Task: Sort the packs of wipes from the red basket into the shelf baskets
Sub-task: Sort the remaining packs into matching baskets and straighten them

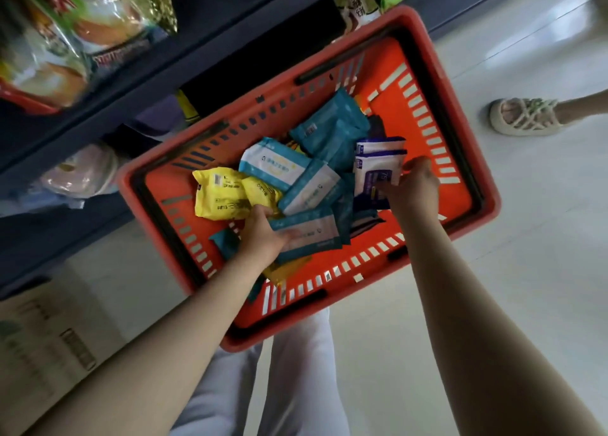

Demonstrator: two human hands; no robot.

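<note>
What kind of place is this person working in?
Probably a small shop: a red shopping basket full of packs of wipes stands beside dark shelves stocked with bagged snacks.

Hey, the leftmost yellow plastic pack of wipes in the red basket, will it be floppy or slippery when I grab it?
Probably soft and squashy: the leftmost yellow plastic pack of wipes looks puffy and creased. Its shiny film may slip under a pinch. Lying flat among other packs in the red plastic basket, it seems unlikely to roll.
</note>
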